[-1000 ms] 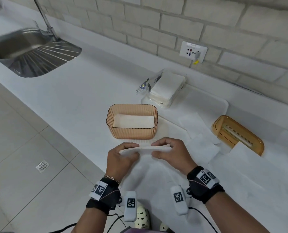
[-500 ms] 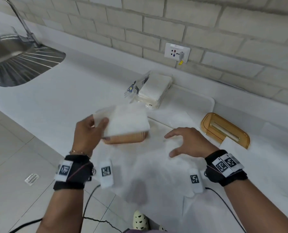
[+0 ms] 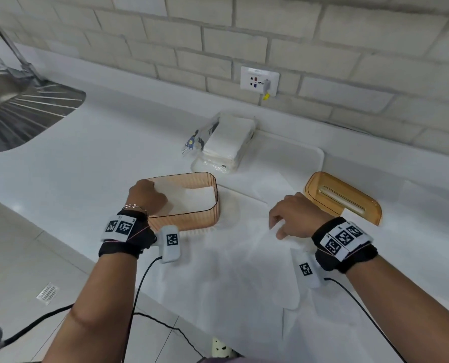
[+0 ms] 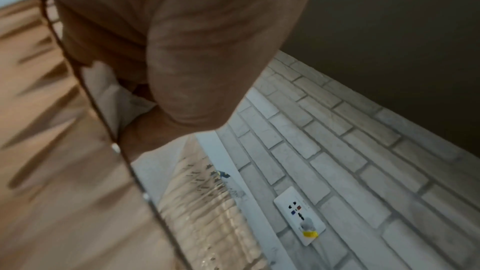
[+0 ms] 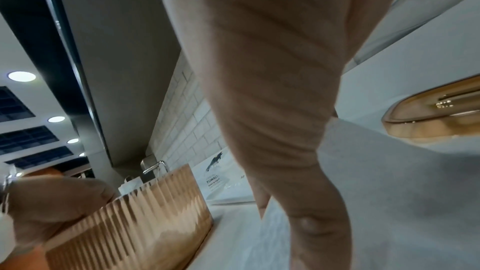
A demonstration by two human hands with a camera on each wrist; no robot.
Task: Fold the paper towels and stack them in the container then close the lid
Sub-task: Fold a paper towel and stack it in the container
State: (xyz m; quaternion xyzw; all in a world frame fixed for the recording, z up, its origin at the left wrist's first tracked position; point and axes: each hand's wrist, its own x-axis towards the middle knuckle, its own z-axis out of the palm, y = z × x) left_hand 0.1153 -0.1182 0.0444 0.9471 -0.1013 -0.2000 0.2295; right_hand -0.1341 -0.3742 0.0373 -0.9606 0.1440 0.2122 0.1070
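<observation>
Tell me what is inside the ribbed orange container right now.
Folded white paper towels lie inside the translucent ribbed orange plastic container, and the left hand reaches in over its left end, on them. How many towels are stacked under the hand and the top sheet is hidden.

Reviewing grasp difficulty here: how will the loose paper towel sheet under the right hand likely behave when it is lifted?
Probably floppy: the paper towel sheet lies creased and drapes over the counter edge. Likely very light, so it may drift. The right hand already gathers an edge, which suggests it bunches easily rather than holding shape.
</observation>
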